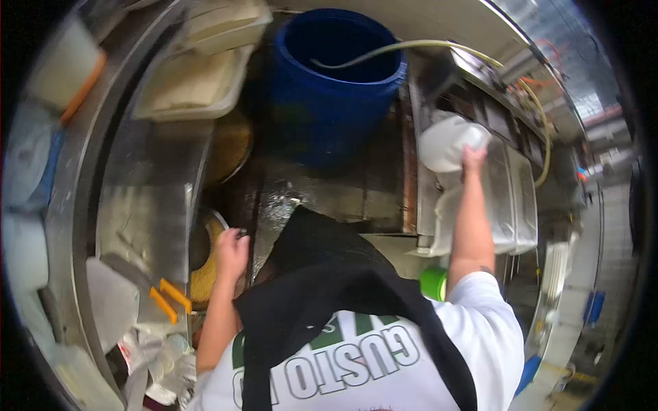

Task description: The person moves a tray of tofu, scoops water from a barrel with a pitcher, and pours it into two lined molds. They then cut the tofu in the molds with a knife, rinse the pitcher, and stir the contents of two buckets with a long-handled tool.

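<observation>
Right hand (473, 159) grips white rounded plastic container (445, 142), far right. Left hand (233, 251) curled beside round steel pan (200, 264); hold cannot be told.

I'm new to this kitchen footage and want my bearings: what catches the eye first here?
The big blue barrel at top centre dominates, with a pale hose curving into it. To its right, the right hand holds a white bowl up against the steel equipment. Lower left, the left hand sits curled by the rim of a round metal pot with yellowish contents.
</observation>
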Tool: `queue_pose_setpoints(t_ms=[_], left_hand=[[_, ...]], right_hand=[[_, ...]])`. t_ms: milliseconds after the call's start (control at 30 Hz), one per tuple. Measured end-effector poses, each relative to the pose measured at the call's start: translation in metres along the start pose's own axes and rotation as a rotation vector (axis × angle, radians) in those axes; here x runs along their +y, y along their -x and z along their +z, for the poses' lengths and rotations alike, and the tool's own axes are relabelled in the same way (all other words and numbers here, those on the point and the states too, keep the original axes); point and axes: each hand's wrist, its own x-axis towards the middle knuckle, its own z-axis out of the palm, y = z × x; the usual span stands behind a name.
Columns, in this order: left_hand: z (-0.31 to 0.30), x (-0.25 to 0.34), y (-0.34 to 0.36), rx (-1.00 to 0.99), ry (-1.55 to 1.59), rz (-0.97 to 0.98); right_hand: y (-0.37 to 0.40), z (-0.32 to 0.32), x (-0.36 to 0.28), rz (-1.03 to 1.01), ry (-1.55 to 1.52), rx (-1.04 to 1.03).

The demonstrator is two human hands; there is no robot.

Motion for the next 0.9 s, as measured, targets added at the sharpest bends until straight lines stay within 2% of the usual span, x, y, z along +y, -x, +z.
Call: queue_pose_setpoints(t_ms=[33, 67, 100, 167, 200, 300, 333, 367, 400, 467, 500, 567, 600, 633, 700, 767, 833, 867, 900], left_hand=[[0.002, -0.012, -0.006, -0.062, -0.034, 0.115], [0.001, -0.015, -0.01, -0.105, -0.015, 0.162], [-0.01, -0.007, -0.01, -0.117, -0.003, 0.187], [-0.024, -0.012, -0.013, -0.125, 0.018, 0.089], [-0.033, -0.016, -0.014, -0.108, 0.011, 0.076], [-0.049, -0.03, -0.023, -0.091, 0.012, -0.019], [-0.046, -0.039, -0.03, -0.019, -0.033, 0.025], [-0.041, -0.045, -0.041, 0.052, -0.076, 0.073], [-0.037, -0.047, -0.057, 0.036, -0.096, 0.103], [-0.019, -0.043, -0.092, 0.051, -0.15, 0.177], [-0.011, -0.04, -0.11, 0.08, -0.216, 0.241], [0.0, -0.036, -0.144, 0.106, -0.203, 0.229], [0.004, -0.034, -0.162, 0.135, -0.195, 0.207], [0.005, -0.039, -0.181, 0.147, -0.182, 0.145], [0.003, -0.048, -0.216, 0.229, -0.097, -0.113], [-0.017, -0.044, -0.238, 0.282, -0.204, -0.15], [-0.025, -0.05, -0.255, 0.358, -0.311, -0.024], [-0.025, -0.055, -0.267, 0.35, -0.356, 0.012], [-0.027, -0.053, -0.28, 0.27, -0.393, -0.039]], right_hand=[[-0.007, 0.018, 0.017, 0.091, -0.099, -0.141], [0.019, 0.002, -0.036, 0.077, -0.06, -0.109], [0.029, -0.002, -0.06, -0.009, 0.09, -0.043], [0.058, -0.025, -0.132, -0.181, 0.248, -0.017], [0.074, -0.037, -0.173, -0.19, 0.233, -0.031], [0.112, -0.051, -0.252, -0.525, 0.339, -0.458], [0.142, -0.046, -0.295, -0.557, 0.341, -0.535], [0.161, -0.028, -0.315, -0.487, 0.348, -0.687], [0.194, -0.011, -0.349, -0.582, 0.415, -0.756], [0.253, 0.034, -0.396, -0.551, 0.312, -1.067], [0.284, 0.049, -0.423, -0.641, 0.249, -1.14], [0.322, 0.065, -0.474, -0.825, 0.05, -1.303], [0.332, 0.071, -0.491, -0.941, 0.011, -1.291], [0.332, 0.064, -0.515, -0.951, 0.052, -1.309], [0.31, 0.062, -0.53, -0.924, 0.014, -1.286], [0.27, 0.07, -0.519, -0.881, -0.175, -1.117], [0.217, 0.08, -0.504, -0.913, -0.382, -0.656], [0.188, 0.087, -0.497, -0.829, -0.432, -0.478], [0.167, 0.089, -0.501, -0.692, -0.549, -0.358]])
